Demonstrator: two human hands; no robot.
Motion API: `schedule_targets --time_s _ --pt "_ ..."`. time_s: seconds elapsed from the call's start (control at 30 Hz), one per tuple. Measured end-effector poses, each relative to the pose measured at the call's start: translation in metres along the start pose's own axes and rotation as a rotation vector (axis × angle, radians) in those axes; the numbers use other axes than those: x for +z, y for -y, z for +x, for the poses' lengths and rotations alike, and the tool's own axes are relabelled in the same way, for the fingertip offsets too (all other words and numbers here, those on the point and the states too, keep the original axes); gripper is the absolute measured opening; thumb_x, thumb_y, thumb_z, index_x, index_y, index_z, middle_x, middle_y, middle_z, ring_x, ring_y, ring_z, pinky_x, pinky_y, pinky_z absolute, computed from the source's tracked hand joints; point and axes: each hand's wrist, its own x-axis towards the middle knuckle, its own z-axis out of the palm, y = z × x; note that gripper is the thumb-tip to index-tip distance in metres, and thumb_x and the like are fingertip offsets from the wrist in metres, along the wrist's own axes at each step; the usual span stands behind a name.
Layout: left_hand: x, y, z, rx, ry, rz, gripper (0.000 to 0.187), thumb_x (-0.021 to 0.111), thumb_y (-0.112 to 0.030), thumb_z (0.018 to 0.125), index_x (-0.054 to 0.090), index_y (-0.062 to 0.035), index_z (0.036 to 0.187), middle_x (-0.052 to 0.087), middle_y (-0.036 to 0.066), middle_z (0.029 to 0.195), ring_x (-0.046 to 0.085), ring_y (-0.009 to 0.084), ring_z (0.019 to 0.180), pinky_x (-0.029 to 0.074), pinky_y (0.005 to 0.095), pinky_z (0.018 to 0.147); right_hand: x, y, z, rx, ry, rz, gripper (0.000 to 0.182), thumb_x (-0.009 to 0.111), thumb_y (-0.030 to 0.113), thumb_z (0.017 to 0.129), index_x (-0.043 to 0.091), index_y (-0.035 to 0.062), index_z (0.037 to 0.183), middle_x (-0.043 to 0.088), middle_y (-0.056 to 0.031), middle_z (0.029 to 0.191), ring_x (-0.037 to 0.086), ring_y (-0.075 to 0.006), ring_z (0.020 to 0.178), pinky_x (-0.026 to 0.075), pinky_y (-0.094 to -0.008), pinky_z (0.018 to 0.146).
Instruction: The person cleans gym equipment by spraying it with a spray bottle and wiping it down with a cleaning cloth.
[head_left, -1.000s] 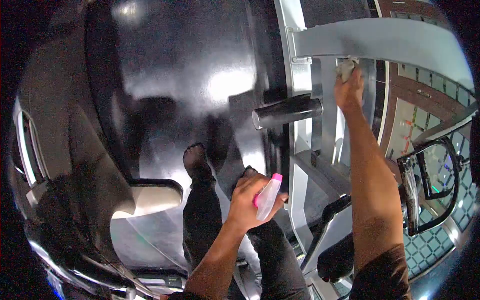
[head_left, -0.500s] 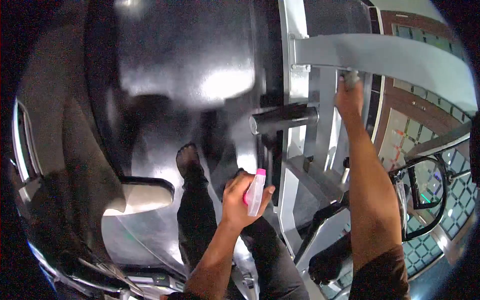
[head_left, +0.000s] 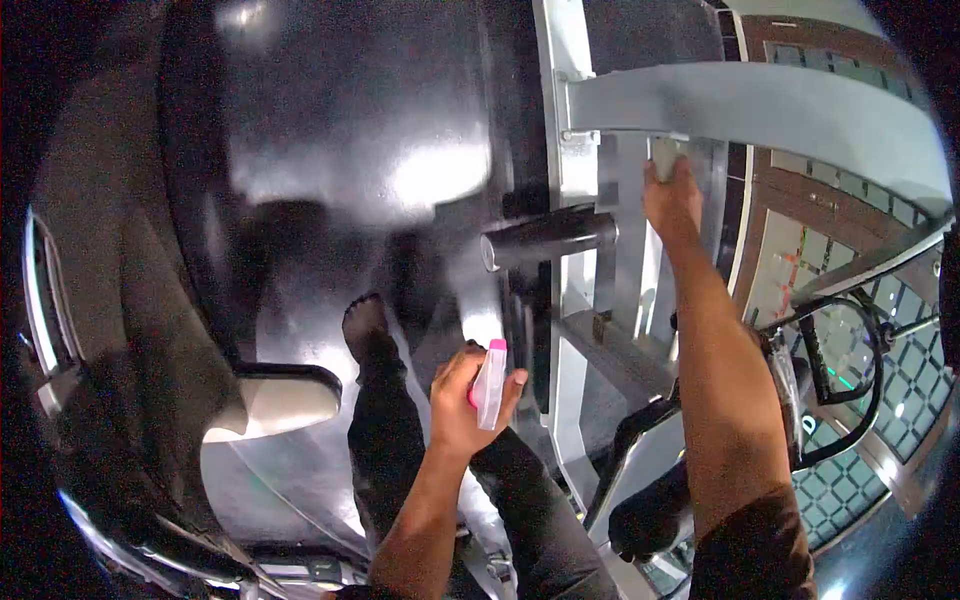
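Note:
My left hand [head_left: 456, 418] is closed around a spray bottle with a white trigger head [head_left: 489, 388] and a pink nozzle tip; most of the bottle is hidden by the palm. My right hand [head_left: 673, 208] reaches far forward, fingers closed on a pale grey cloth [head_left: 669, 160]. That cloth lies right at the lower edge of a thick grey metal beam [head_left: 740, 100], over a lighter upright of the same frame.
A black cylindrical pad [head_left: 550, 240] sticks out left of the frame's upright. At lower left is a cream-and-black padded piece [head_left: 290, 400]. Dark, shiny flooring [head_left: 360, 90] stretches ahead, and a black curved handle [head_left: 875, 400] stands right of my arm.
My right hand and the cloth have moved slightly left and down along the beam's underside. The whole view has shifted a little, and the left hand keeps its grip on the spray bottle.

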Motion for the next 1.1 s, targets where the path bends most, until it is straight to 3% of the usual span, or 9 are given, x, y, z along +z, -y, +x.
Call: schedule_targets --time_s 0.1,0.17,0.23,0.37,0.43,0.47,0.6,0.87,1.1 --pt "-0.001 -0.007 -0.003 -0.041 0.014 -0.002 0.029 0.083 -0.009 0.073 0.057 -0.0031 0.083 0.057 0.013 0.074 0.059 0.0319 0.064 0.048 0.0367 0.062 0.006 0.003 -0.03 -0.061 -0.006 -0.089 0.048 0.06 0.035 0.093 0.049 0.0067 0.131 0.066 -0.0288 0.108 0.064 -0.0473 0.102 0.053 -0.0502 0.088" --pt "-0.001 -0.005 -0.006 -0.092 0.036 0.01 0.028 0.083 -0.009 0.074 0.058 -0.0031 0.084 0.058 0.013 0.074 0.06 0.0319 0.065 0.048 0.0367 0.062 -0.016 -0.005 -0.07 0.284 0.312 -0.12 0.043 0.063 0.03 0.089 0.057 0.0118 0.127 0.067 -0.0228 0.111 0.065 -0.0423 0.103 0.053 -0.0489 0.088" --pt "-0.003 -0.01 -0.006 -0.093 0.047 -0.002 0.027 0.082 -0.01 0.074 0.058 -0.0032 0.084 0.059 0.013 0.074 0.06 0.0318 0.066 0.048 0.0367 0.063 -0.02 -0.03 -0.108 0.241 0.518 -0.342 0.037 0.064 0.027 0.088 0.061 0.0093 0.12 0.069 -0.02 0.108 0.066 -0.0392 0.105 0.054 -0.0481 0.088" --pt "-0.012 -0.004 -0.009 -0.073 0.006 -0.022 0.026 0.082 -0.011 0.075 0.06 -0.0029 0.084 0.06 0.013 0.076 0.061 0.0315 0.067 0.049 0.0365 0.065 0.042 -0.12 -0.021 -0.275 0.508 -0.45 0.026 0.06 0.025 0.09 0.066 0.0071 0.107 0.071 -0.0186 0.101 0.069 -0.0356 0.097 0.055 -0.0447 0.08" --pt "-0.017 -0.007 -0.006 -0.063 -0.01 -0.007 0.026 0.082 -0.011 0.075 0.06 -0.0027 0.085 0.06 0.013 0.076 0.061 0.0314 0.067 0.049 0.0364 0.065 0.005 -0.059 0.026 -0.451 0.454 -0.595 0.026 0.057 0.03 0.093 0.066 0.006 0.099 0.07 -0.0212 0.101 0.068 -0.0374 0.095 0.054 -0.0462 0.075" --pt "-0.019 -0.007 -0.008 -0.079 0.001 -0.006 0.026 0.082 -0.011 0.075 0.06 -0.0025 0.085 0.06 0.013 0.076 0.061 0.0315 0.067 0.049 0.0365 0.065 -0.013 -0.014 0.02 -0.015 0.205 -0.074 0.043 0.057 0.04 0.092 0.06 0.008 0.12 0.069 -0.0234 0.107 0.067 -0.0398 0.1 0.051 -0.0515 0.082" --pt "-0.024 -0.009 -0.008 -0.118 0.026 -0.003 0.027 0.082 -0.011 0.075 0.06 -0.0019 0.086 0.06 0.013 0.076 0.061 0.0313 0.067 0.049 0.0365 0.064 -0.008 0.006 -0.036 0.144 0.352 -0.399 0.074 0.052 0.052 0.093 0.026 0.0177 0.153 0.067 -0.0214 0.118 0.064 -0.0376 0.111 0.047 -0.0545 0.096" --pt "-0.037 -0.009 0.0 -0.089 -0.034 0.002 0.026 0.082 -0.013 0.077 0.06 -0.002 0.086 0.06 0.012 0.076 0.061 0.0291 0.066 0.048 0.0359 0.063 0.005 -0.035 -0.107 0.336 0.705 -0.406 0.042 0.047 0.037 0.096 0.067 0.005 0.115 0.068 -0.0196 0.116 0.066 -0.0348 0.109 0.053 -0.0453 0.093" --pt "-0.046 -0.009 0.001 -0.106 -0.067 0.002 0.026 0.081 -0.014 0.078 0.06 -0.0019 0.085 0.059 0.012 0.076 0.06 0.029 0.066 0.048 0.036 0.063 0.052 -0.122 -0.169 0.171 0.811 -0.533 0.039 0.059 0.036 0.088 0.07 0.0062 0.11 0.071 -0.0162 0.11 0.069 -0.0325 0.102 0.057 -0.0434 0.085"
